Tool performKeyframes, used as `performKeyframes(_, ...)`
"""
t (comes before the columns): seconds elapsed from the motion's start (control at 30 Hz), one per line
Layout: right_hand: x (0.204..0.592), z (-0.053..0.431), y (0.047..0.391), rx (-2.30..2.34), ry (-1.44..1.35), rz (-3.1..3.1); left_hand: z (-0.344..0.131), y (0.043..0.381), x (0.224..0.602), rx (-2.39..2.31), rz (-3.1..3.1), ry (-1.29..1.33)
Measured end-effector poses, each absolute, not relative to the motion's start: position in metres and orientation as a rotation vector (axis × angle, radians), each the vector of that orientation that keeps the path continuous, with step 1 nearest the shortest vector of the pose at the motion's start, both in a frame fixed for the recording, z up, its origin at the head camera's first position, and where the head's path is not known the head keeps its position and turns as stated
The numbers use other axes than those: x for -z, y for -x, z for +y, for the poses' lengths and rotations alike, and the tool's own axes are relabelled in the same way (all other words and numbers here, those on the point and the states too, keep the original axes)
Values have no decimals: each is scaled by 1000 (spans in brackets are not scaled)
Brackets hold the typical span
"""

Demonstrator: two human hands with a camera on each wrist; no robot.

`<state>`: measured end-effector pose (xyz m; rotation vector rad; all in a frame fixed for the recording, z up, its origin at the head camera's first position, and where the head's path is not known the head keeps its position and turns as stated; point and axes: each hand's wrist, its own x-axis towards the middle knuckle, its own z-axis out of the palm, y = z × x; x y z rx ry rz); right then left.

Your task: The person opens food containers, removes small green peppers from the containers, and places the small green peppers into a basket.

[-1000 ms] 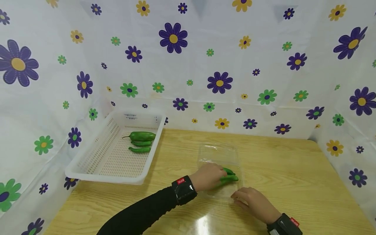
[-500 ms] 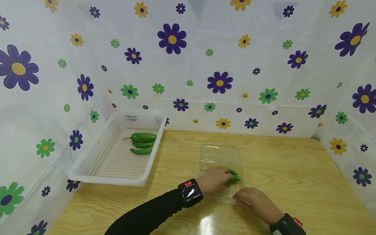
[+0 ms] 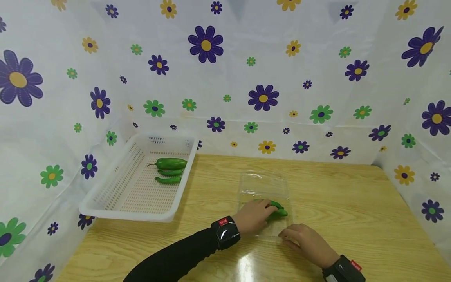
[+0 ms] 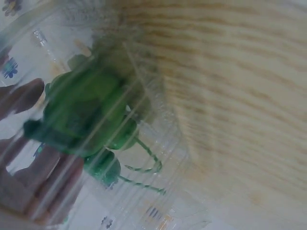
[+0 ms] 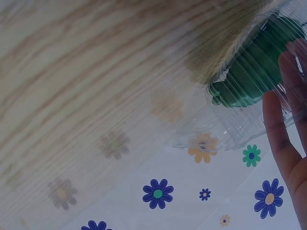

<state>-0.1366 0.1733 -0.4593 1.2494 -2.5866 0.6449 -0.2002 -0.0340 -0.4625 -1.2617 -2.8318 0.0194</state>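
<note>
While pinching the near right corner of the clear plastic container (image 3: pixel 262 193) with the right hand (image 3: pixel 307 243), reaching with the left hand (image 3: pixel 253 216) over green peppers (image 3: pixel 280 212) lying inside; cannot tell whether grasping or merely touching

Green peppers (image 5: pixel 256 64) show inside the clear box (image 5: pixel 237 124), the right hand (image 5: pixel 288 165) at its wall, the wooden table (image 5: pixel 72 81) alongside it and flowered cloth (image 5: pixel 189 215) beyond it.
</note>
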Motion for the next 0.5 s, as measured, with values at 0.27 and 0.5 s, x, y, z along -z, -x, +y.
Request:
performKeyframes(0.27, 463, 173, 136, -650, -1249, -2574, -35, 199, 466, -14, -2823, 1287)
performKeyframes(0.5, 459, 173, 136, -646, -1238, -2611, -35, 201, 463, 12, -2852, 1301)
